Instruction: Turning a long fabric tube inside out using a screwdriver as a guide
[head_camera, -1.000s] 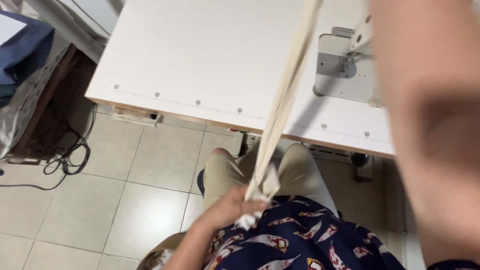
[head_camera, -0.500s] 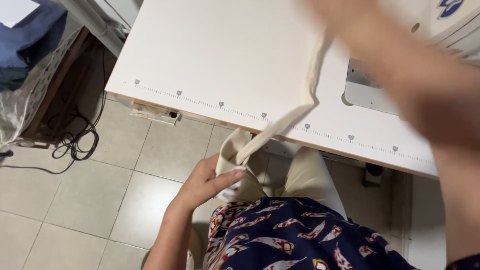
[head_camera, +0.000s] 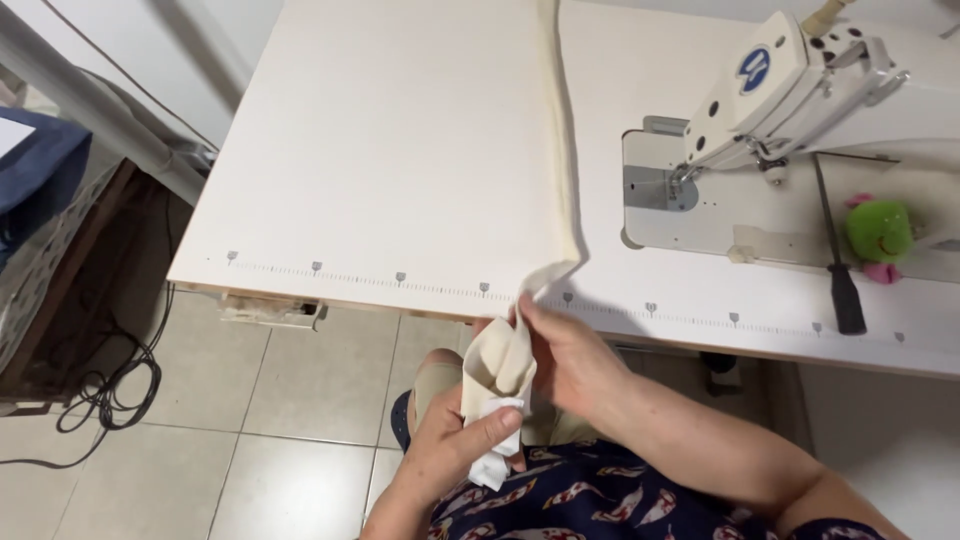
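Fingers: left hand fingers are curled, thumb pressed across the lower end of a cream fabric strip, pinching it w/ a small white fabric piece underneath. Right hand fingertips are closed on the strip's upper fold, just below the table edge; strip is thus kept taut and aligned betw. both hands, prob. so layers stay matched.

Strip is draped up over the edge and run lengthwise across the white table, away from the lap; weight is carried by the tabletop.

Ruler-type tick marks are printed along the table's front edge. A round blue badge is seen on the white sewing machine head, right side. A black-handled tool and a green-pink plush toy are laid beside the machine bed. Black cables are coiled on the tiled floor, left.
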